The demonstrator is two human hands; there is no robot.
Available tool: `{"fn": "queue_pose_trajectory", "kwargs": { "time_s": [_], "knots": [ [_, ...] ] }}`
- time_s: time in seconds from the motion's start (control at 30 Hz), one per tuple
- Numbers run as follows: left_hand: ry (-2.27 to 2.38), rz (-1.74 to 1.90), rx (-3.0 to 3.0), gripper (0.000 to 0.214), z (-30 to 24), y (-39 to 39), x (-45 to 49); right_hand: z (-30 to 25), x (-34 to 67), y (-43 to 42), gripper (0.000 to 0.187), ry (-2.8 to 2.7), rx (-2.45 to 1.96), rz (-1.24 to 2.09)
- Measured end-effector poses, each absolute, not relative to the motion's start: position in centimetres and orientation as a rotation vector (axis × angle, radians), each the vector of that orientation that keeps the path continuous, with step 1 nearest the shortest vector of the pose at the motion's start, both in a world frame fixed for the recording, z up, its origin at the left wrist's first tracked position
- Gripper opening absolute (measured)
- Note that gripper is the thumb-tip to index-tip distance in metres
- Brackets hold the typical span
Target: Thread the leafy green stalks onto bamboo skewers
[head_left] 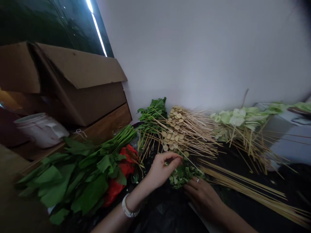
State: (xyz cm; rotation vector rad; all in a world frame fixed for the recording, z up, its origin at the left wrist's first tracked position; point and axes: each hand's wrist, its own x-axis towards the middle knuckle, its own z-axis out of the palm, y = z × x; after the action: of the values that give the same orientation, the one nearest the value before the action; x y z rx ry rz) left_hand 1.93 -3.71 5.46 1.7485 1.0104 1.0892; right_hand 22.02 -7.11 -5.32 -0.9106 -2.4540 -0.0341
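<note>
My left hand (162, 170), with a white bead bracelet at the wrist, has its fingers curled in a pinch over a small heap of chopped green leaves (182, 175) on a dark surface. What the fingertips pinch is too small to name. My right hand (202, 194), wearing a ring, rests beside the same heap with fingers bent and touching the greens. Just behind lie skewers of round pale slices (175, 131).
A big bunch of leafy greens (80, 171) lies left over a red bag (123, 168). Skewered greens (152, 118) and pale cabbage skewers (238, 124) sit at the back. Bare bamboo sticks (247, 189) lie right. Cardboard boxes (80, 87) and a white tub (41, 129) stand left.
</note>
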Motion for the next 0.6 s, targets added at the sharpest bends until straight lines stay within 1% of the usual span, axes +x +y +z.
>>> {"fn": "queue_pose_trajectory", "kwargs": {
  "time_s": [0.07, 0.13, 0.2, 0.27, 0.33, 0.43, 0.5, 0.6],
  "knots": [
    [0.956, 1.051, 1.638, 0.031, 7.9, -3.8, 1.1, -5.9, 22.0, -7.5, 0.013, -2.502, -0.905, -0.030],
    [1.015, 1.039, 1.678, 0.033, 10.4, -3.3, -1.0, -6.3, 22.1, -7.7, 0.010, -2.529, -0.889, -0.075],
    [1.217, 0.986, 1.864, 0.033, 12.9, -1.9, -4.6, -6.5, 22.1, -7.8, 0.011, -2.534, -0.886, -0.115],
    [1.494, 0.834, 2.038, 0.035, 14.8, 0.3, -9.4, -6.7, 22.0, -7.7, 0.014, -2.525, -0.895, -0.137],
    [1.787, 0.578, 2.126, 0.037, 15.6, 3.1, -14.6, -6.8, 22.0, -7.6, 0.018, -2.508, -0.899, -0.157],
    [2.202, 0.113, 2.011, 0.029, 14.6, 6.8, -21.2, -7.1, 21.9, -7.5, 0.021, -2.487, -0.886, -0.188],
    [2.319, 0.030, 1.928, 0.021, 12.9, 8.5, -23.7, -7.3, 21.8, -7.5, 0.022, -2.485, -0.871, -0.207],
    [2.398, -0.040, 1.828, 0.020, 9.9, 10.1, -24.9, -7.6, 21.6, -7.5, 0.021, -2.485, -0.882, -0.228]
  ]
}}
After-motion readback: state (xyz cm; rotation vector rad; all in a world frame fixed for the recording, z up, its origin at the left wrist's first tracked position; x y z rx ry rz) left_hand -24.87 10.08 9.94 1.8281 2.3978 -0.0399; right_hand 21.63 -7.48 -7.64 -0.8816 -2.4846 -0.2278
